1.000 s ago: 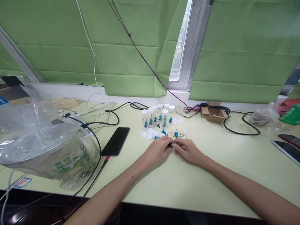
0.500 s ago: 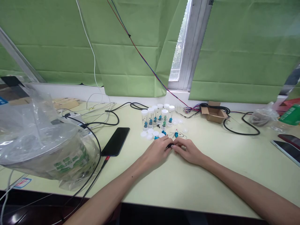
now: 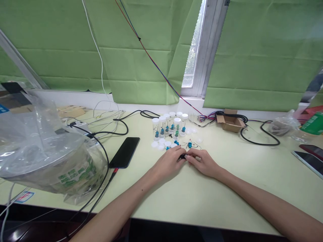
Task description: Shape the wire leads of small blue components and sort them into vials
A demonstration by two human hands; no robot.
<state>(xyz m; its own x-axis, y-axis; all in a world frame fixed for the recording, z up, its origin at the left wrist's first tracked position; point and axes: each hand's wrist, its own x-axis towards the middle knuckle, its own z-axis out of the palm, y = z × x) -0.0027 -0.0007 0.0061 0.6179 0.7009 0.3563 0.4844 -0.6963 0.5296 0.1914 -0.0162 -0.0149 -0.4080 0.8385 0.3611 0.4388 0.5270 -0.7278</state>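
My left hand and my right hand meet low over the table, their fingers pinched around a small black piece. Most of that piece is hidden by the fingers, so its kind cannot be made out. Just beyond the hands lie a blue part with thin wires and another small blue part. Loose white caps sit to the left of them. Behind stand several clear tubes with white lids, each with blue or green pieces and thin stems inside. A small black part lies by the tubes.
A black phone with a cable lies left of my arm. At far left is a large tub in a plastic bag. An open cardboard box and black cables are at the back right; a white-edged phone lies far right.
My left hand has shifted very slightly over the blue part beside its fingers. Both hands stay together on the small black piece; everything else is still.
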